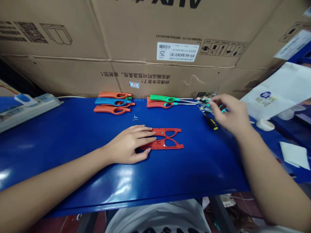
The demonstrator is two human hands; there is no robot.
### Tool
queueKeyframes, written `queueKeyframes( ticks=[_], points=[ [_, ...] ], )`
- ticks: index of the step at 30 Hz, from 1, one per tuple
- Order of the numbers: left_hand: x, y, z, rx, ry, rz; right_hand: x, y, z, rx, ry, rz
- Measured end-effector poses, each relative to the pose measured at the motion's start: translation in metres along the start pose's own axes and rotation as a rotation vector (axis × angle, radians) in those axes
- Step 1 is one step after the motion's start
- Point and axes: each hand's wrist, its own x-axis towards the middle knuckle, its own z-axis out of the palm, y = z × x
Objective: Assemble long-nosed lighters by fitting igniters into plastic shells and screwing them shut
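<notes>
Two red lighter casing halves lie side by side with their hollow insides up, the upper half (159,131) and the lower half (161,144). My left hand (131,144) rests on their left ends, fingers stretched out, covering that part. Over at the back right, my right hand (230,111) is at a pile of small parts (202,100), thumb and forefinger pinched together. Whatever is between those fingertips is too blurred to name. A black and yellow screwdriver (210,122) lies just below the pile.
At the back are a green gas lighter (160,97) and a red one (156,104) with metal rods. Left of them lie orange (107,109) and blue (109,102) lighter handles. A cardboard box (136,42) walls the back. A power strip (31,106) sits left.
</notes>
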Motion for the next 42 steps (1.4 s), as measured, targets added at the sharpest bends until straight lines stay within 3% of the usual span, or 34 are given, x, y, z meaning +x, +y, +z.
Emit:
queueKeyframes(
  ticks=[3, 6, 10, 14, 19, 23, 26, 29, 33, 38, 42],
  points=[
    [0.001, -0.001, -0.001, 0.025, 0.011, 0.018, -0.008, -0.027, 0.01, 0.079, -0.248, -0.21],
    [0.002, -0.001, -0.004, 0.057, 0.003, 0.034, -0.016, -0.046, 0.021, 0.122, -0.422, -0.298],
    [0.003, 0.0, -0.013, 0.097, -0.026, 0.054, -0.02, -0.054, 0.032, 0.147, -0.554, -0.278],
    [0.003, 0.001, -0.024, 0.147, -0.089, 0.056, -0.014, -0.046, 0.024, 0.179, -0.653, -0.189],
    [0.005, 0.01, -0.034, 0.156, -0.206, -0.064, -0.011, -0.036, 0.002, 0.06, -0.791, -0.163],
    [0.004, 0.019, -0.034, 0.156, -0.209, -0.146, -0.015, -0.042, 0.004, -0.002, -0.903, -0.194],
    [0.002, 0.021, -0.033, 0.175, -0.2, -0.163, -0.015, -0.052, 0.008, -0.011, -0.861, -0.224],
    [-0.001, 0.019, -0.032, 0.204, -0.172, -0.167, -0.013, -0.063, 0.005, 0.016, -0.765, -0.161],
    [-0.003, 0.013, -0.03, 0.215, -0.142, -0.167, -0.017, -0.079, 0.002, 0.25, -0.723, -0.063],
    [-0.005, 0.007, -0.023, 0.114, -0.074, -0.166, -0.03, -0.088, 0.023, 0.492, -0.543, 0.041],
    [-0.006, 0.006, -0.017, 0.042, -0.05, -0.167, -0.036, -0.084, 0.036, 0.564, -0.49, 0.047]
  ],
)
